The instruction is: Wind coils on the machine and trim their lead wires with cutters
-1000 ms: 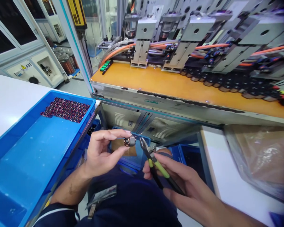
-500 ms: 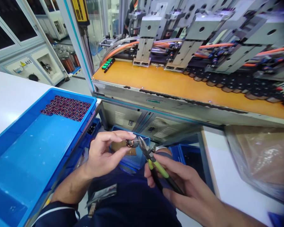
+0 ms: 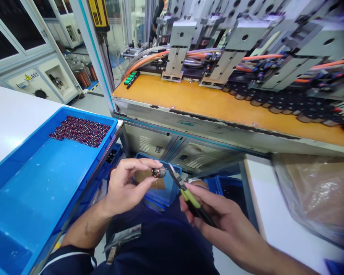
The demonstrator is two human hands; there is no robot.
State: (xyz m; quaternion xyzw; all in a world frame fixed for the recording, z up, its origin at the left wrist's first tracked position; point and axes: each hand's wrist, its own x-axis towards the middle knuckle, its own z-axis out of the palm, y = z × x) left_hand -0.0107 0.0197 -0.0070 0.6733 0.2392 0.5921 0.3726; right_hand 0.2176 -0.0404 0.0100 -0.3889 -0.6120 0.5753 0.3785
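Between the thumb and fingertips of my left hand (image 3: 123, 187) is a small copper-wound motor core (image 3: 158, 173), lying sideways. A thin wire sticks out from its right end toward the cutters. My right hand (image 3: 229, 219) is wrapped around the green-and-black handles of a pair of wire cutters (image 3: 191, 198). Their jaws point up and left, just right of the core, with the handles squeezed nearly together. Whether the blades touch the wire I cannot tell.
A blue tray (image 3: 23, 229) on the left white table holds many small wound cores (image 3: 81, 131) at its far end. Ahead stands a machine with an orange-yellow ledge (image 3: 195, 97) and a row of dark cylindrical parts (image 3: 275, 103). A plastic-wrapped bundle (image 3: 318, 191) lies at right.
The cutters' handles have come closer together and the jaws have closed. My right hand has shifted slightly. My left hand keeps the core in nearly the same spot.
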